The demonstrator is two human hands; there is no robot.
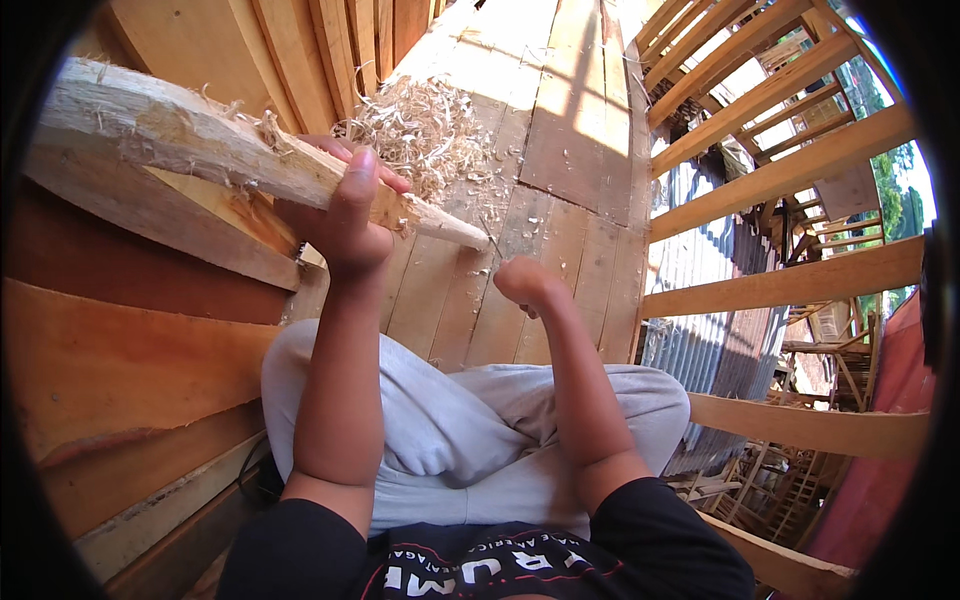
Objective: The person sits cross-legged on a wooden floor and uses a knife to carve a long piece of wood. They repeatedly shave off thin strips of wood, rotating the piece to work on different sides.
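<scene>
A long, rough-hewn wooden pole [205, 130] slants from the upper left toward the middle, thick at the far left and narrowing to a blunt tip. Loose fibres and curls cling to its surface. My left hand [350, 215] is wrapped round it part way along, thumb on top. Just below and right of the tip, my right hand [528, 284] is closed in a fist, apart from the pole. A thin dark line shows above its knuckles; what the fist holds is hidden.
Pale shavings [425, 130] lie heaped on the plank floor [560, 240] beyond the pole. Stacked boards [130, 360] line the left side. A slatted wooden railing [780, 280] runs along the right, with corrugated metal sheets [715, 320] below it. My crossed legs [450, 410] are close beneath my arms.
</scene>
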